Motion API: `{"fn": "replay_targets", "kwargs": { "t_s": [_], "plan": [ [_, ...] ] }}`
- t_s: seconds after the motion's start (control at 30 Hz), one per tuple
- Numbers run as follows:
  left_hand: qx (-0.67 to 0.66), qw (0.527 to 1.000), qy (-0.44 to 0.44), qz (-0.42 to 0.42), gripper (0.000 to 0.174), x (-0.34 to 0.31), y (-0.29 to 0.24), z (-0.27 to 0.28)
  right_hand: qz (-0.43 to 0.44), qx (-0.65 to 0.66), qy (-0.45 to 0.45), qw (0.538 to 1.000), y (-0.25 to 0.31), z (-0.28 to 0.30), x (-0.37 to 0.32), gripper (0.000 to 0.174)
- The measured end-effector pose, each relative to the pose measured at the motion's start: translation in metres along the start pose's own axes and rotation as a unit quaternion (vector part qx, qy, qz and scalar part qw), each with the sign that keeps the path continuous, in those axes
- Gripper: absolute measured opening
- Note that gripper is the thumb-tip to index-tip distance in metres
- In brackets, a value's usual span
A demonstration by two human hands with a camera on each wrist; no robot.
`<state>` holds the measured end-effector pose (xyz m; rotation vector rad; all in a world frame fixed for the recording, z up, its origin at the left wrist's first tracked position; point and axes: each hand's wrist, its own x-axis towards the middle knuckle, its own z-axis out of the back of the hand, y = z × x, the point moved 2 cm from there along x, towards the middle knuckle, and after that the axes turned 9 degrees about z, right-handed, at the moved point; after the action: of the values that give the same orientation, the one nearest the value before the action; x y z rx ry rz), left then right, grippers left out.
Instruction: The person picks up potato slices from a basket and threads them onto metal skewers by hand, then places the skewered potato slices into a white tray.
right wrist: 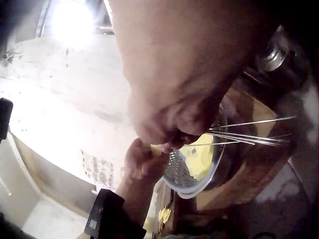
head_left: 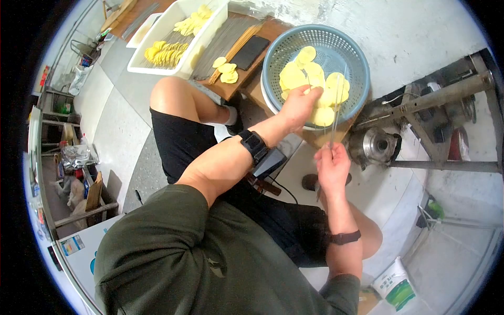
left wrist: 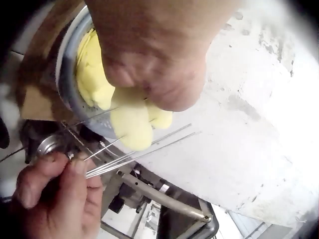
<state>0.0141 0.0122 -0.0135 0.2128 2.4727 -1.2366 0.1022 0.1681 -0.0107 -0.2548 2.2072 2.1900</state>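
Over a blue colander of thin yellow slices, my left hand pinches a few slices. The lowest of these slices hangs below the fingers in the left wrist view, and a thin metal skewer meets its face. My right hand is nearer my body, its thumb and fingers gripping several thin metal skewers. One skewer points at the held slices while others fan out beside them. The left fingertips are mostly hidden.
Left of the colander are a black phone, loose slices, a pile of skewers and a white tray with rows of slices. A metal frame and a round metal part stand at the right.
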Motion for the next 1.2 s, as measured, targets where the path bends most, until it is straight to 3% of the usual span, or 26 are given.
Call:
{"fn": "replay_targets", "kwargs": {
  "t_s": [0.17,0.3,0.37,0.47,0.63,0.7,0.8,1.2],
  "plan": [
    [-0.006,0.999,0.014,0.034,0.030,-0.010,0.006,-0.005,-0.031,0.044,0.002,0.999,-0.002,0.003,0.002,0.009],
    [0.033,0.999,0.038,0.010,0.033,-0.015,0.022,0.001,-0.015,0.034,0.016,0.999,-0.002,0.005,0.003,0.011],
    [0.060,0.998,0.026,-0.007,0.034,-0.015,0.016,0.007,-0.055,0.034,0.004,0.998,-0.002,0.003,0.004,0.011],
    [0.115,0.993,-0.013,-0.038,0.034,-0.009,0.006,0.018,-0.012,-0.017,0.008,1.000,-0.025,0.007,0.010,0.013],
    [0.063,0.996,-0.009,-0.055,0.032,-0.005,-0.011,0.016,0.010,-0.002,0.059,0.998,-0.024,-0.004,0.013,0.013],
    [0.007,0.999,-0.006,-0.051,0.031,-0.004,-0.017,0.017,-0.086,0.074,0.064,0.991,-0.016,-0.009,0.009,0.013],
    [0.001,0.997,-0.003,-0.072,0.030,0.003,-0.017,0.021,-0.111,0.094,0.110,0.983,-0.013,-0.012,0.004,0.013],
    [0.055,0.996,-0.025,-0.071,0.033,0.014,0.006,0.023,-0.114,0.128,0.088,0.981,-0.010,-0.013,0.002,0.013]
  ]
}}
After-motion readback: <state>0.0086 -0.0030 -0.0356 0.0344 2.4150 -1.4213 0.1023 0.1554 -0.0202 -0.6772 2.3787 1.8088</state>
